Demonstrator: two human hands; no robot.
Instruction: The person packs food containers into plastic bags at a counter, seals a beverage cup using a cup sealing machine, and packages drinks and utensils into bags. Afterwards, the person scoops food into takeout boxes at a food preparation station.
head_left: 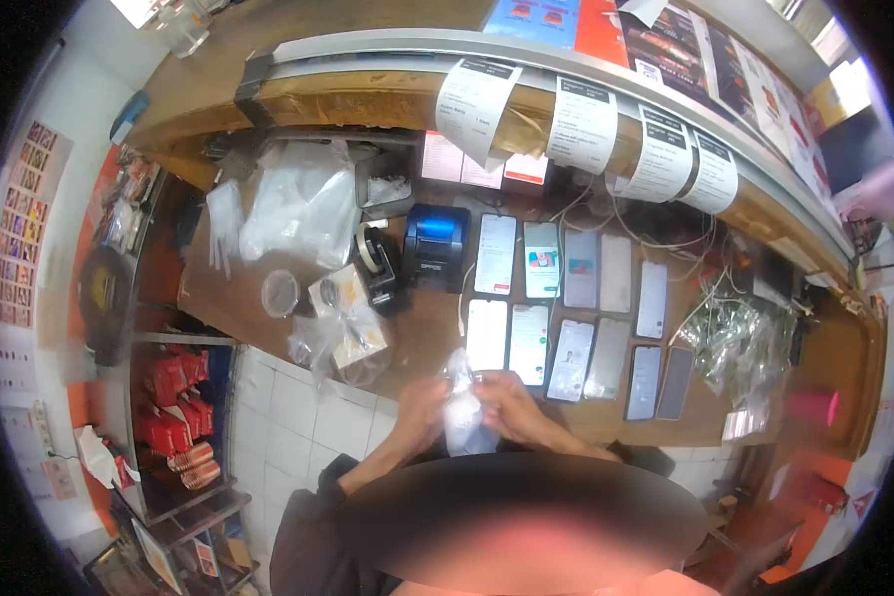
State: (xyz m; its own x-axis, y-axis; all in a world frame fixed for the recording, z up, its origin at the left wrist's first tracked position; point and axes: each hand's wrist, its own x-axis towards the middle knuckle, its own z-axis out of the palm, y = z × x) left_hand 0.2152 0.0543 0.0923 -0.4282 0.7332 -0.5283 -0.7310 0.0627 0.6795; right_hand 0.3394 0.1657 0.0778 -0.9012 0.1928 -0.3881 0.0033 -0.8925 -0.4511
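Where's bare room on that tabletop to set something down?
Main patch: tabletop beyond the left hand, in front of the printer, between the boxes and the near-left phone. Smaller: left end, beside the round clear item. Thin strip: front edge, before the near phone row. Crowded: both phone rows, and the right end, heaped with plastic bags.

white floor tiles (303,399) | brown desk (221,296) | metal-edged counter (368,22) | left shelving (184,339) | white wall (181,97) | bright light upper right
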